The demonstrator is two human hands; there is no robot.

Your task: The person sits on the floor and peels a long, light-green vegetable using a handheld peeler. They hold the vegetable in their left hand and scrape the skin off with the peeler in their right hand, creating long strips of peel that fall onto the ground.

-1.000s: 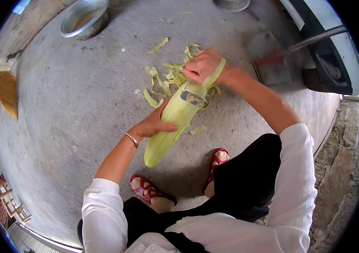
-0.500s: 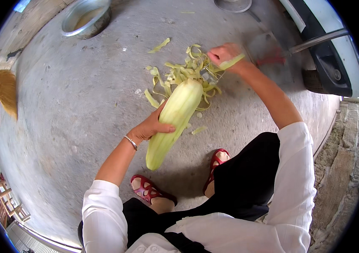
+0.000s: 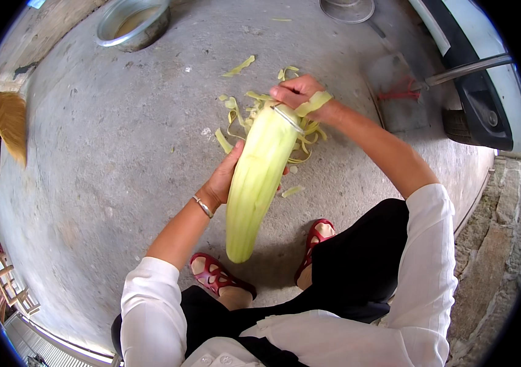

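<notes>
A long pale-green gourd (image 3: 255, 186), its skin pared off, is held up at a tilt with its stem end away from me. My left hand (image 3: 225, 174) grips it from the left and beneath, fingertips showing at its right side. Closed near the far end, my right hand (image 3: 302, 98) holds a peeler (image 3: 288, 118) whose metal part lies against the gourd's surface. A strip of peel (image 3: 313, 104) lies across the back of that hand. Under the gourd's far end, a heap of curled peelings (image 3: 312, 136) is partly hidden.
A metal basin (image 3: 161, 18) stands at the far left, a round metal pan (image 3: 347, 11) at the far right. A dustpan-like flat thing (image 3: 398, 92) with a red part lies right, near a vehicle-like body (image 3: 486, 113). A straw broom (image 3: 7, 122) is at left.
My right hand has moved left and nearer, bringing the peeler onto the gourd's far end. The gourd has turned more upright in view, and my left hand has shifted slightly right.
</notes>
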